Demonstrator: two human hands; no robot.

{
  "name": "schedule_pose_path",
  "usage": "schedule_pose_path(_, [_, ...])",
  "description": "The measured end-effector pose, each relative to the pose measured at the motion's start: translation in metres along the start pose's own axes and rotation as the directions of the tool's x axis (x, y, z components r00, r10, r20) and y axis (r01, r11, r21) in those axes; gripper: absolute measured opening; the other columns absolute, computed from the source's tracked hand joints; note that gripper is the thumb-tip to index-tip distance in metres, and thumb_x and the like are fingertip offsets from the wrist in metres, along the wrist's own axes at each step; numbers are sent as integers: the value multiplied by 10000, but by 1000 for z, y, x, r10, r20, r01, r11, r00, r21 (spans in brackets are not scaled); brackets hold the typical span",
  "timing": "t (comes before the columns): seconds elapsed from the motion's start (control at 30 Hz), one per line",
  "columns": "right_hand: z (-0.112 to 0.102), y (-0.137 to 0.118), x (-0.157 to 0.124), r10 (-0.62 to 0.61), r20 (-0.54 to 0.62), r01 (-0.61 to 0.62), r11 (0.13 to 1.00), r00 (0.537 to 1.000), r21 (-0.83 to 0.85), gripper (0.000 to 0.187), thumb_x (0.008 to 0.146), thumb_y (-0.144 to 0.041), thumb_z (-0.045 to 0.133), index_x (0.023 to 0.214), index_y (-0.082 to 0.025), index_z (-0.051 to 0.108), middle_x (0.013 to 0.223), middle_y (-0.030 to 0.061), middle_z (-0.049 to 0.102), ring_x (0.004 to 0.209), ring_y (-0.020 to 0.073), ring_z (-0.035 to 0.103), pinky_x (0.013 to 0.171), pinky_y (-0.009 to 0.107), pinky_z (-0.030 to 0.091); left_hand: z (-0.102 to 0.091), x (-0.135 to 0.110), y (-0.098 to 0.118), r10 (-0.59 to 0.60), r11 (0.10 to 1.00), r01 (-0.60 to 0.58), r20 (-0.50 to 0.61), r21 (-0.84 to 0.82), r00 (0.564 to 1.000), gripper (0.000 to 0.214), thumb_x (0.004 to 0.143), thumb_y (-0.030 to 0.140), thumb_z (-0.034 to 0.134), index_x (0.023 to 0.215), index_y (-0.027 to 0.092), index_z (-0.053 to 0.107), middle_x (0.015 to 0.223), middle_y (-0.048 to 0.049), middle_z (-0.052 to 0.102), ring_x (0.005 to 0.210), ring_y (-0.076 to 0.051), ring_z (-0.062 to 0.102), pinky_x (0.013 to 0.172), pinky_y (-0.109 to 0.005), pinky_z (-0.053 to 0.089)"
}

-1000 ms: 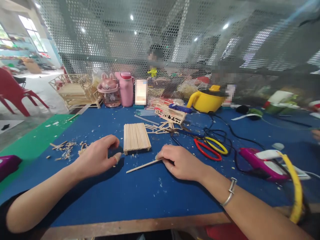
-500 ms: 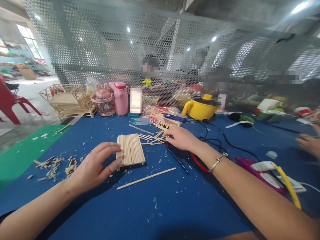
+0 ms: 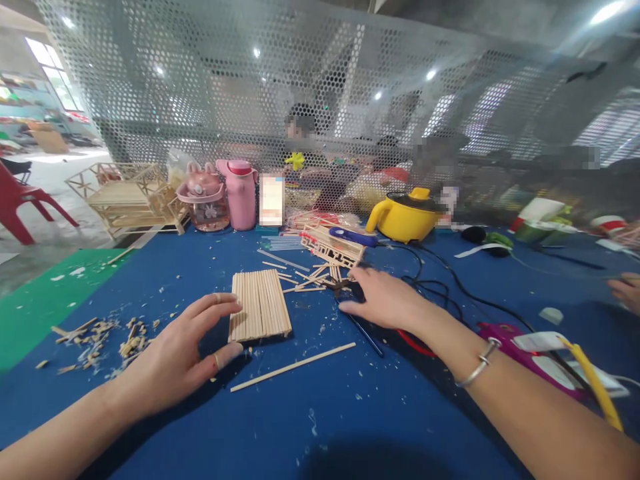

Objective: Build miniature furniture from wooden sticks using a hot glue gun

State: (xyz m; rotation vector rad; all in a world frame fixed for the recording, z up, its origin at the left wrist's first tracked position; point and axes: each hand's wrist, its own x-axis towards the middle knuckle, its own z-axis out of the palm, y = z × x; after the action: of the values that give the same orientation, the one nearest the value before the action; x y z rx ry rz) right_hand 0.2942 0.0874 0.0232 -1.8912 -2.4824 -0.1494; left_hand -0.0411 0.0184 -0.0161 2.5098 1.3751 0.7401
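Observation:
My left hand point(image 3: 175, 350) lies open at the left side of a flat panel of wooden sticks point(image 3: 260, 303). Its fingertips reach the panel's left edge, thumb apart near the lower corner. To the right, my right hand point(image 3: 387, 300) is over a pair of pliers with dark jaws point(image 3: 341, 285) and a red handle point(image 3: 417, 344); its thumb and fingers are apart and the palm hides part of the tool. Beside the thumb lies a dark blue pen-like rod point(image 3: 369, 337). A single long stick point(image 3: 293, 367) rests in front of the panel.
Short cut sticks point(image 3: 310, 279) lie behind the pliers, near a small wooden frame point(image 3: 333, 247) and a blue-handled tool point(image 3: 353, 235) with a black cord. Wood scraps point(image 3: 93, 340) are at left. A yellow pot point(image 3: 407, 217), pink bottle point(image 3: 241, 197) and stick model point(image 3: 127, 200) stand behind.
My right hand has moved from the cut sticks towards me and to the right, uncovering the pliers' jaws. My left thumb has come down slightly; the panel stays in place.

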Motion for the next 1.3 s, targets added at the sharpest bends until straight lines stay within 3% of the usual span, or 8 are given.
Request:
schedule_pose_path(0.23, [22, 0, -25, 68, -62, -69, 998, 996, -5, 680, 785, -602, 497, 1311, -173, 452, 1204, 165, 574, 1120, 327, 527, 912, 434, 409, 0, 1, 3, -11, 1000, 11, 7, -28, 1000, 396, 875, 456, 504, 1210, 244, 513, 1338, -92, 497, 1193, -253, 526, 958, -371, 483])
schedule_pose_path(0.43, [13, 11, -37, 198, -137, -204, 978, 971, -36, 511, 896, -569, 283, 1092, -221, 602, 1024, 115, 639, 950, 288, 612, 741, 387, 456, 1, 0, -3, 22, 1000, -23, -13, -13, 1000, 392, 874, 440, 515, 1213, 241, 514, 1332, -92, 497, 1216, -237, 504, 999, -374, 448])
schedule_pose_path(0.6, [-2, 39, -47, 160, -37, -162, 986, 986, -39, 390, 864, -506, 417, 955, -229, 676, 950, 91, 670, 829, 261, 644, 669, 356, 464, 1, 0, 0, 20, 1000, -20, -24, -11, 1000, 390, 881, 445, 495, 1204, 231, 532, 1328, -103, 507, 1192, -247, 530, 990, -376, 458])
schedule_pose_path(0.73, [-9, 31, -22, 38, -77, -38, 999, 996, -6, 345, 900, -251, 382, 1169, -185, 589, 1140, 111, 628, 1010, 232, 600, 855, 341, 441, -2, 1, 4, 24, 1000, -24, -23, -4, 999, 381, 877, 437, 499, 1195, 231, 547, 1319, -99, 523, 1167, -250, 554, 957, -366, 487])
schedule_pose_path(0.87, [-3, 9, 25, -105, 21, 104, 994, 994, 15, 571, 803, -32, 464, 1342, -218, 452, 1255, 115, 582, 1057, 205, 595, 848, 285, 445, -5, 1, 9, -18, 1000, 17, -5, -19, 1000, 395, 874, 447, 500, 1199, 225, 539, 1329, -101, 514, 1155, -247, 562, 933, -354, 506])
schedule_pose_path(1.1, [16, -27, 72, -225, 154, 221, 974, 962, 41, 286, 887, -335, 555, 1104, -151, 582, 1108, 74, 608, 945, 190, 606, 808, 405, 510, -6, 1, 10, 1, 1000, 0, 11, -26, 1000, 382, 883, 437, 489, 1197, 224, 536, 1327, -106, 514, 1186, -244, 539, 970, -370, 477])
schedule_pose_path(1.2, [11, -35, 80, -276, 133, 264, 959, 952, 99, 255, 881, -208, 543, 1131, -170, 569, 1097, 65, 618, 938, 171, 600, 801, 342, 489, -6, 1, 9, -7, 999, 7, 13, -41, 1000, 379, 883, 438, 491, 1195, 227, 538, 1330, -102, 510, 1186, -238, 539, 971, -366, 479])
schedule_pose_path(1.3, [-2, -31, 80, -231, 123, 216, 969, 965, 121, 414, 787, -76, 553, 1188, -178, 544, 1061, 84, 644, 887, 168, 605, 721, 263, 449, -7, 0, 9, -4, 999, 4, 9, -43, 1000, 388, 883, 436, 493, 1206, 224, 528, 1328, -107, 510, 1190, -239, 535, 979, -379, 473])
